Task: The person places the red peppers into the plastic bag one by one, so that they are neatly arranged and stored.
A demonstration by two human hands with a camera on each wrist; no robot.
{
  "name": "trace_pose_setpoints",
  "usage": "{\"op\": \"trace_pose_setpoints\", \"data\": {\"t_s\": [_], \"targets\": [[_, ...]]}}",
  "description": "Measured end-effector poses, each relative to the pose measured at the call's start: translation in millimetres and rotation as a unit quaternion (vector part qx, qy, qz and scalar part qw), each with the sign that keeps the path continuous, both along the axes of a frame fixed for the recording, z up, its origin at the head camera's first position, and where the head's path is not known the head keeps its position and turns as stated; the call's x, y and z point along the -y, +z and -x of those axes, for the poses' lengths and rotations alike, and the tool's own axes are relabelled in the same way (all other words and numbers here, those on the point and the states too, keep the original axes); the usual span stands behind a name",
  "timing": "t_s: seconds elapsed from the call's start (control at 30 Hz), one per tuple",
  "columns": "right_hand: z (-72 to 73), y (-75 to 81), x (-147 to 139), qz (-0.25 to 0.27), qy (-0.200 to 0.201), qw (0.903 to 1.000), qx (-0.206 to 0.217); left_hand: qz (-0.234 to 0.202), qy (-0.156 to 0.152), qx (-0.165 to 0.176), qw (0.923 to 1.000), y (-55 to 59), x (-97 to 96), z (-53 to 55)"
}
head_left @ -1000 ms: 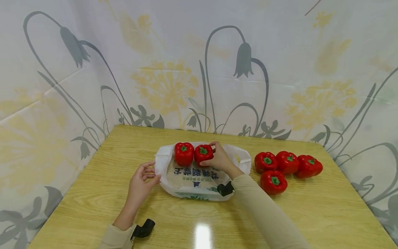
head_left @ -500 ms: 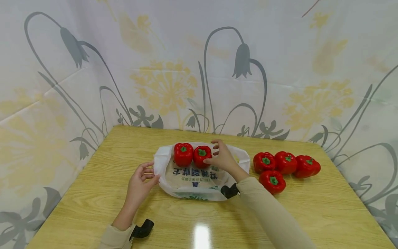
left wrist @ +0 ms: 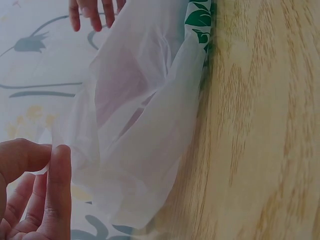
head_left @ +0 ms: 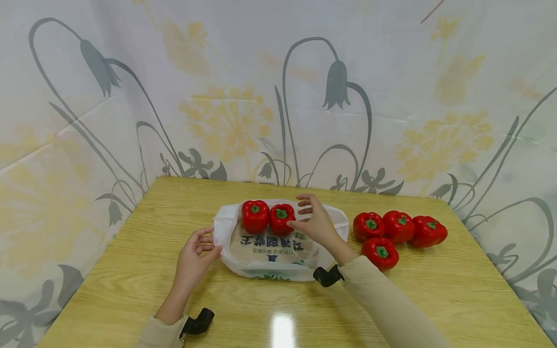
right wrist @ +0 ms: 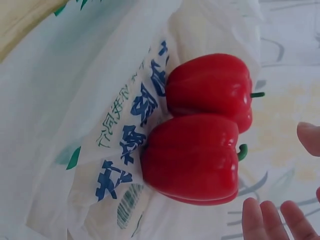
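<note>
A white plastic bag with blue and green print lies spread, its mouth facing up. Two red bell peppers stand side by side in it: a left bell pepper and a right bell pepper, green stems up. My left hand pinches the bag's left edge between thumb and fingers, as the left wrist view of the bag also shows. My right hand hovers over the bag just right of the right pepper, fingers spread and holding nothing. In the right wrist view its fingertips are apart from the peppers.
Several more red bell peppers sit grouped on the wooden table to the right of the bag, near my right forearm. A flower-patterned curtain rises behind the table and along both sides.
My right hand has let go of the right bell pepper; its fingers have opened and drawn slightly up and right. My left hand keeps pinching the bag's edge.
</note>
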State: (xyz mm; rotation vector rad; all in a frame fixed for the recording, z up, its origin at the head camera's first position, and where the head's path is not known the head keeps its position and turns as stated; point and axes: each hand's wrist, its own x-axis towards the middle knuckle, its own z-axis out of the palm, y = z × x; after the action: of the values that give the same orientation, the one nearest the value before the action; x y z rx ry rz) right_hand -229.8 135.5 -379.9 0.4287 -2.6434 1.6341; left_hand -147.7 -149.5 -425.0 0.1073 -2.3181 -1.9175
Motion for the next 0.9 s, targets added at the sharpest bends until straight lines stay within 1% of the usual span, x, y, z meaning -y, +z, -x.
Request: {"op": "trace_pose_setpoints", "data": {"t_s": [0.1, 0.43, 0.77, 0.9], "targets": [[-5.1, 2.2, -1, 0.008, -0.001, 0.9999, -0.01, 0.001, -0.001, -0.001, 1.0, 0.2, 0.0, -0.3], [-17.2, 7.8, -8, 0.039, -0.012, 0.999, -0.018, 0.0, 0.0, 0.002, 1.0, 0.2, 0.2, -0.7], [-27.6, 7.2, -19, 0.075, -0.014, 0.9947, -0.068, 0.0, 0.002, 0.005, 1.0, 0.6, 0.2, -0.4], [-32.3, 8.9, -25, 0.084, -0.01, 0.9934, -0.078, 0.0, 0.002, 0.006, 1.0, 0.5, 0.0, -0.1]]}}
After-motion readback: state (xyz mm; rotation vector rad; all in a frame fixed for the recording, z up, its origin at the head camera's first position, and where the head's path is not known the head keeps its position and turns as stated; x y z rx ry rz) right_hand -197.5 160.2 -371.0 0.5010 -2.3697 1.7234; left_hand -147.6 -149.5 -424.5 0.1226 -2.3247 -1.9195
